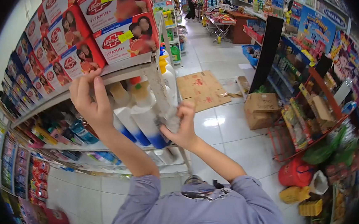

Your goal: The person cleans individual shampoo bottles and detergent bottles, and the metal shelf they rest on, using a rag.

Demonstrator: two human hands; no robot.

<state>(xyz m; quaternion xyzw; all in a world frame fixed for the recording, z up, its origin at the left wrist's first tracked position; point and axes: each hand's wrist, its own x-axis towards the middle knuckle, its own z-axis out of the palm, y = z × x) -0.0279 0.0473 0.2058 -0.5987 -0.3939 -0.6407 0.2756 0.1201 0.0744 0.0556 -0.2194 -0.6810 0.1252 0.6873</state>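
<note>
Shop aisle (pixel 206 141), left fingers (pixel 102 94) half-curled beside soap boxes (pixel 71 62), right fingers (pixel 187 109) pinching greyish wad (pixel 172 122)

Left of the frame's centre, the left hand (pixel 88 98) is raised with fingers bent and thumb upright near the index finger, its bare forearm (pixel 129 151) slanting up leftward. The right hand (pixel 186 127), near mid-frame, curls its fingers, thumb pointing left, with the forearm (pixel 219 158) running down rightward.
</note>
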